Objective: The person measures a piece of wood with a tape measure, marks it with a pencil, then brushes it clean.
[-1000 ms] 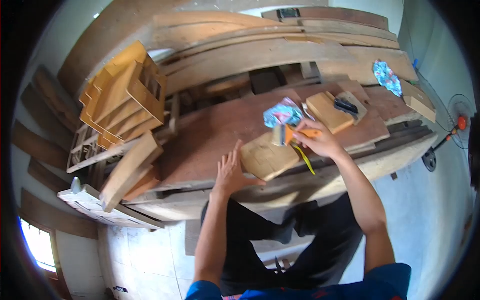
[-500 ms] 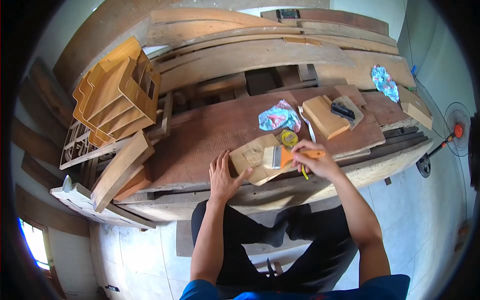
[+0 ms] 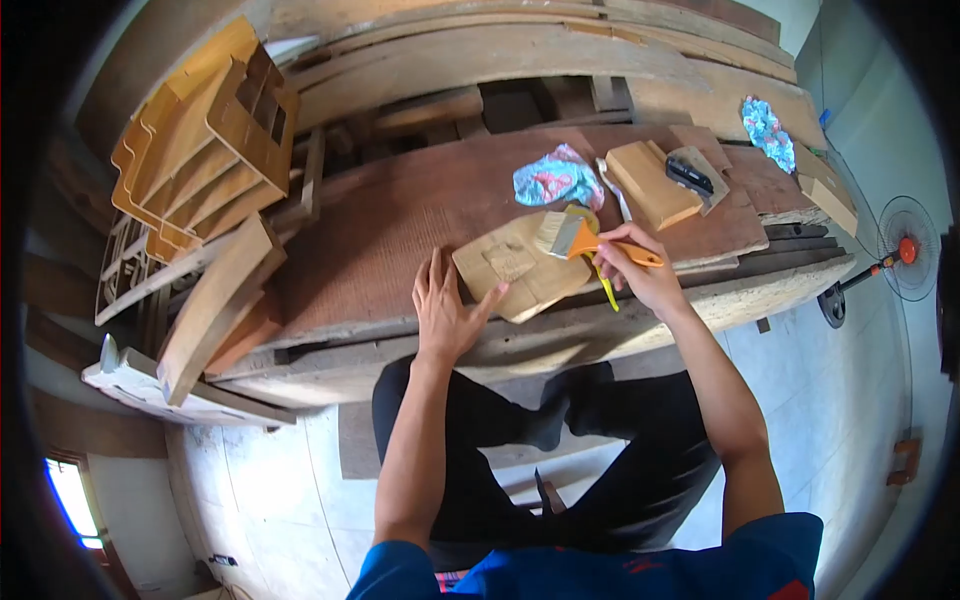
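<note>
My right hand [image 3: 640, 268] grips the orange handle of a flat paintbrush [image 3: 582, 240], whose pale bristles are over the right part of a light wooden board [image 3: 500, 265]. The board lies on the reddish-brown plank [image 3: 370, 240] and has a cut outline in its face. With fingers spread, my left hand [image 3: 447, 312] rests against the board's left and front edges. A yellow strip [image 3: 609, 292] hangs below the brush. Behind the brush, a yellow round item is mostly hidden.
A crumpled blue-pink cloth [image 3: 558, 178], a toothbrush [image 3: 614, 190], a wooden block [image 3: 652, 185] and a black tool [image 3: 689, 175] lie behind. At left stands a wooden organizer [image 3: 205, 150]; a fan [image 3: 905, 250] is at right.
The view has tilted, so the bench appears higher. The brush has turned, with its bristles shifted up and left from the handle. My left hand remains at the board's edge.
</note>
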`<state>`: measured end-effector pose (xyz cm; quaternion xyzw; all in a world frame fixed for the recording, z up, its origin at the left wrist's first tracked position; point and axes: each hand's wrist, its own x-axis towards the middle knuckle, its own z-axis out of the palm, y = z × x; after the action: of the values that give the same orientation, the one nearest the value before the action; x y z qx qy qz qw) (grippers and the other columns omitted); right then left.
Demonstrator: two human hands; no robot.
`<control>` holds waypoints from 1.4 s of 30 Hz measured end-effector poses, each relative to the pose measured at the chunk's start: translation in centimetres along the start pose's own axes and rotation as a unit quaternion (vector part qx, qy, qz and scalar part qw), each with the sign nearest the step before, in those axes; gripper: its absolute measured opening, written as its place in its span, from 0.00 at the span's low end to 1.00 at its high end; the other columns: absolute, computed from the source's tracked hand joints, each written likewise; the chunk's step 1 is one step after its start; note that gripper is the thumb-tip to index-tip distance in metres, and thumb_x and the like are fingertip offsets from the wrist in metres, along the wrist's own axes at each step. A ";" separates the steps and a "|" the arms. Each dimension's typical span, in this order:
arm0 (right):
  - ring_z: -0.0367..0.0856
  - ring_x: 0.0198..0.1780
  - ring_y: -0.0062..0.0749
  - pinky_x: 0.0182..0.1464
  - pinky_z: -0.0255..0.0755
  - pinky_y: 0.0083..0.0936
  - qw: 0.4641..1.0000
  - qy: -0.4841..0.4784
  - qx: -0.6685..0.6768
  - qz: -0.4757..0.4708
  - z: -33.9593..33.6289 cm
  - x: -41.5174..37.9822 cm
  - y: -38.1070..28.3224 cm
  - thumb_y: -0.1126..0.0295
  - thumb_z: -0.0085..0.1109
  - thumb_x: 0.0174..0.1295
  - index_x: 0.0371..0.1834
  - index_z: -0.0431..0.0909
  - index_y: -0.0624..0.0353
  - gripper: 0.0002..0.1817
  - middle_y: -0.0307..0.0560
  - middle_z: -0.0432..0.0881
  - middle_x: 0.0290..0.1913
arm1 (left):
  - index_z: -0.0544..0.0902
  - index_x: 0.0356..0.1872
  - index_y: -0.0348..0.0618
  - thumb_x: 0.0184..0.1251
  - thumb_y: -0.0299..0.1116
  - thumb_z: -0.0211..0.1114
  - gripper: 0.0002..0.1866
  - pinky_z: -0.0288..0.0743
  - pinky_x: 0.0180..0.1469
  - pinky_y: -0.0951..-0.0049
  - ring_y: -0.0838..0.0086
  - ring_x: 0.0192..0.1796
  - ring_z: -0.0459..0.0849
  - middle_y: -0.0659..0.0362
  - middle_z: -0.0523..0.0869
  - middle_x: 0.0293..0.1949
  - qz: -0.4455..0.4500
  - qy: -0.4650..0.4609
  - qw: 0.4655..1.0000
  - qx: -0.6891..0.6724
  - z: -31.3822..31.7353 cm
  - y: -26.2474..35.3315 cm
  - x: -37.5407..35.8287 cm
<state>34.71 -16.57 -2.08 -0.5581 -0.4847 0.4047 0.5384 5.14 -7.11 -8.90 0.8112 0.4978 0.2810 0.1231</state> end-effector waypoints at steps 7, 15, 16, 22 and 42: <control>0.84 0.36 0.16 0.35 0.74 0.16 0.995 -0.055 -0.082 0.014 0.5 0.1 -1.1 0.66 0.64 0.76 0.49 0.83 0.57 0.08 0.41 0.89 0.39 | 0.70 0.74 0.26 0.66 0.75 0.60 0.56 0.44 0.83 0.48 0.45 0.83 0.54 0.37 0.61 0.81 -0.005 -0.005 1.000 0.002 0.6 -0.1 0.1; 0.83 0.31 0.16 0.31 0.72 0.15 0.990 -0.128 -0.055 0.015 0.8 1.1 -2.2 0.66 0.66 0.75 0.48 0.83 0.58 0.08 0.38 0.87 0.35 | 0.59 0.80 0.26 0.62 0.79 0.59 0.63 0.40 0.83 0.47 0.49 0.86 0.51 0.37 0.58 0.82 -0.024 -0.041 0.999 0.002 0.7 -0.4 0.7; 0.82 0.31 0.16 0.30 0.72 0.15 0.993 -0.102 -0.051 0.008 0.4 1.4 -2.2 0.66 0.66 0.74 0.48 0.82 0.58 0.08 0.38 0.87 0.35 | 0.58 0.80 0.27 0.61 0.79 0.60 0.64 0.41 0.83 0.47 0.49 0.85 0.52 0.37 0.59 0.82 -0.017 -0.034 0.999 0.003 1.0 -0.7 0.7; 0.85 0.34 0.17 0.32 0.74 0.15 0.992 -0.114 -0.035 0.035 0.7 1.0 -1.5 0.66 0.64 0.75 0.48 0.82 0.56 0.07 0.39 0.89 0.37 | 0.45 0.83 0.31 0.40 0.82 0.74 0.81 0.43 0.82 0.47 0.52 0.84 0.56 0.39 0.63 0.80 0.053 -0.022 0.998 -0.012 0.5 -1.3 -0.1; 0.85 0.33 0.17 0.31 0.75 0.16 0.984 -0.174 -0.024 0.020 -0.2 1.6 -1.0 0.66 0.64 0.75 0.46 0.84 0.56 0.06 0.39 0.88 0.36 | 0.47 0.85 0.39 0.35 0.68 0.86 0.79 0.39 0.86 0.49 0.54 0.86 0.52 0.45 0.59 0.83 0.068 -0.075 0.994 -0.034 -0.9 -1.9 -0.2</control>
<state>35.07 -15.13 -0.93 -0.5009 -0.5696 0.4947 0.4242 3.13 -6.45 -9.12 0.8571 0.4210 0.2441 0.1687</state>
